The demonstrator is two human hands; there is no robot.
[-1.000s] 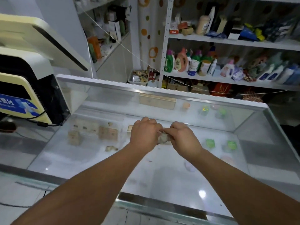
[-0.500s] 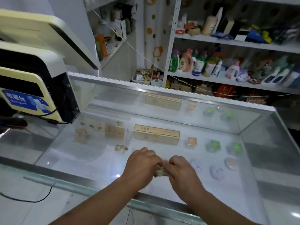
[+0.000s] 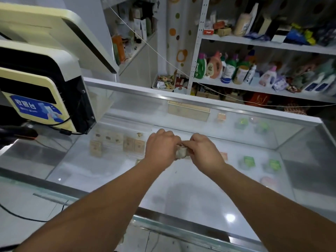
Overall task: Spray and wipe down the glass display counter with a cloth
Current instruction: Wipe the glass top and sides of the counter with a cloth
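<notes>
Both my hands meet over the middle of the glass display counter (image 3: 190, 200). A small bunched greyish cloth (image 3: 181, 152) shows between them. My left hand (image 3: 161, 147) grips its left side with curled fingers. My right hand (image 3: 205, 151) pinches its right side. Most of the cloth is hidden by my hands. The cloth sits on or just above the glass top; I cannot tell which. A faint wet smear lies on the glass nearer to me. No spray bottle is in view.
A cream and black checkout terminal (image 3: 41, 84) with cables stands on the counter's left end. Small boxes and green packets lie inside the case under the glass. Shelves of bottles (image 3: 236, 70) stand behind the counter. A metal rail (image 3: 181, 96) edges the far side.
My two hands, still together on the cloth, pulled toward me across the glass half a second ago and have now pushed back out to the counter's middle.
</notes>
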